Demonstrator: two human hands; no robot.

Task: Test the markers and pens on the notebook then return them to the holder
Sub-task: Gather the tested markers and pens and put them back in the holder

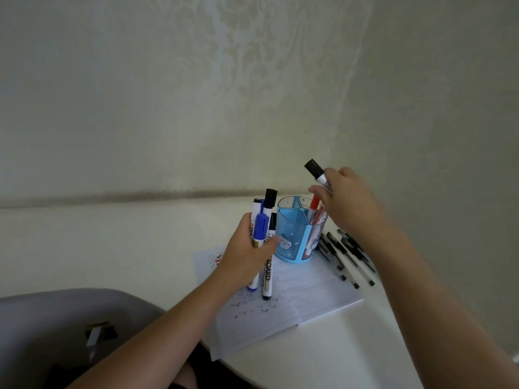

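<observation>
**Markers going back in, most of them not yet home**

The blue holder (pixel 292 244) is standing at the far edge of the open notebook (pixel 309 293), seemingly on the page itself. A couple of red markers (pixel 315 204) are sitting in its right-hand compartment; the other compartments that show are looking bare. Right above that rim, the right grip (pixel 346 199) is pinching a black-capped marker (pixel 316 171), holding it tilted with the cap up. It is hanging over the holder and is not in it yet.

Just left of the holder, the left grip (pixel 247 248) is wrapping round a bundle of markers (pixel 265 220), blue and black caps pointing up, tails hanging over the page. The notebook is carrying scattered red and dark scribbles, so the testing of the markers is looking largely finished.

To the right of the holder, several black pens (pixel 346 254) are lying loose on the surface (pixel 112 248). Judging by this, the return is only beginning: the marker in the right grip, the whole bundle and every pen are waiting to go in. Whether the pens have been tested is not showing.
</observation>
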